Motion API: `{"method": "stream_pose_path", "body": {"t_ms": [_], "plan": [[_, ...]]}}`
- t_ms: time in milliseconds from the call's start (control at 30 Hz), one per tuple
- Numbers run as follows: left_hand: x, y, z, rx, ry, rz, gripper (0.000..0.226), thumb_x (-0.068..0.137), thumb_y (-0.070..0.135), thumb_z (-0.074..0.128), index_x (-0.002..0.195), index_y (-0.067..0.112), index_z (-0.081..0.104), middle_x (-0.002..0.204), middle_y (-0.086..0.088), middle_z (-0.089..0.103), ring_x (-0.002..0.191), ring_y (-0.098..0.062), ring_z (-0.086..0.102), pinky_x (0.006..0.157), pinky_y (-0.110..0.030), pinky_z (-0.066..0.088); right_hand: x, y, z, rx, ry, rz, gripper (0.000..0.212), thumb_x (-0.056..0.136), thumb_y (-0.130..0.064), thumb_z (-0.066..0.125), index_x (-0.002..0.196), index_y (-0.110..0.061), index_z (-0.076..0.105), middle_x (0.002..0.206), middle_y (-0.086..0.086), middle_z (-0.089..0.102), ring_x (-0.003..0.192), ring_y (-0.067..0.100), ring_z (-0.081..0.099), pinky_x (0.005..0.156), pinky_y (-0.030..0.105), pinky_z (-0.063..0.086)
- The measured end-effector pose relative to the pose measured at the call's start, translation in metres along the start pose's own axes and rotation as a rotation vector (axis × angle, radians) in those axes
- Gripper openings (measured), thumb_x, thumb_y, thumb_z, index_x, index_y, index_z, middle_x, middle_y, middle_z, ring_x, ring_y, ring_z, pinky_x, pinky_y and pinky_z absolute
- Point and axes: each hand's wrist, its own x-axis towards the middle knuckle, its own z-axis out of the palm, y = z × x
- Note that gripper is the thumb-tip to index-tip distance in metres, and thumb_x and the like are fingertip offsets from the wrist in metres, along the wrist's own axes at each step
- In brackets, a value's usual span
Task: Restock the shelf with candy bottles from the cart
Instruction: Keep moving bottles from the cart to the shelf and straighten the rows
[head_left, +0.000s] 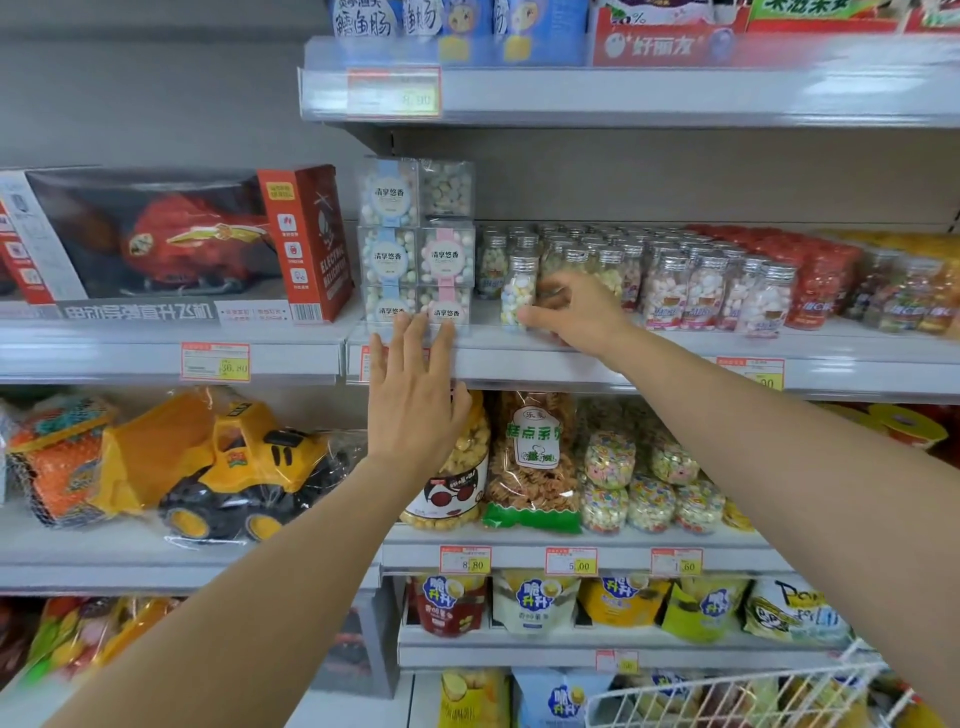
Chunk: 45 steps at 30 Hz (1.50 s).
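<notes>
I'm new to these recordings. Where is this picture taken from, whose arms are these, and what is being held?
There is no machine here. A person wears one wide-angle camera on the head, looking forward and down, so you see that person's own arms. The right hand grips a silver-capped candy bottle, which stands upright at the front of the shelf beside a row of similar bottles. The left hand is flat with straight fingers and holds nothing; it is in front of stacked clear candy boxes. The white wire cart shows at bottom right.
</notes>
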Motion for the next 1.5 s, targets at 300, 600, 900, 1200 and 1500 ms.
{"method": "stream_pose_path", "body": {"t_ms": [300, 600, 900, 1200, 1500], "plan": [[0.001, 0.005, 0.0, 0.067, -0.058, 0.078, 0.065, 0.095, 0.038, 0.045, 0.151, 0.015, 0.024, 0.155, -0.015, 0.025, 0.146, -0.031, 0.015, 0.12, -0.048, 0.009, -0.003, -0.003, 0.005, -0.075, 0.075, 0.038, 0.055, 0.07, -0.066, 0.071, 0.098, -0.026, 0.047, 0.096, -0.006, 0.064, 0.092, 0.019, 0.064, 0.086, 0.049, 0.052], [0.007, 0.006, -0.006, 0.113, -0.065, 0.068, 0.06, 0.094, 0.04, 0.045, 0.148, 0.017, 0.029, 0.146, -0.011, 0.035, 0.14, -0.029, 0.026, 0.118, -0.049, 0.017, -0.01, 0.001, 0.008, -0.111, 0.146, -0.073, 0.025, 0.082, -0.049, 0.071, 0.073, -0.026, 0.062, 0.073, -0.013, 0.063, 0.072, 0.007, 0.058, 0.075, 0.038, 0.05], [0.009, 0.005, -0.006, 0.137, -0.057, 0.087, 0.06, 0.09, 0.038, 0.051, 0.144, 0.017, 0.035, 0.139, -0.011, 0.041, 0.134, -0.03, 0.033, 0.115, -0.048, 0.023, -0.006, 0.001, 0.005, -0.016, 0.159, -0.108, 0.028, 0.078, -0.034, 0.079, 0.084, -0.026, 0.053, 0.087, -0.003, 0.067, 0.085, 0.015, 0.065, 0.077, 0.038, 0.055], [0.01, -0.001, -0.008, 0.127, -0.042, 0.125, 0.059, 0.088, 0.038, 0.053, 0.141, 0.017, 0.039, 0.134, -0.009, 0.045, 0.128, -0.03, 0.039, 0.113, -0.049, 0.026, 0.007, -0.005, 0.019, -0.131, 0.215, -0.185, 0.021, 0.081, -0.022, 0.076, 0.072, -0.023, 0.058, 0.073, -0.011, 0.061, 0.07, 0.006, 0.058, 0.064, 0.023, 0.046], [0.009, 0.0, -0.009, 0.138, -0.045, 0.12, 0.058, 0.089, 0.038, 0.051, 0.142, 0.017, 0.038, 0.135, -0.009, 0.044, 0.127, -0.03, 0.039, 0.113, -0.048, 0.026, -0.003, -0.011, 0.001, -0.201, -0.043, -0.231, 0.021, 0.095, -0.021, 0.059, 0.109, -0.02, 0.073, 0.108, -0.003, 0.071, 0.091, 0.005, 0.062, 0.076, 0.012, 0.043]]}}
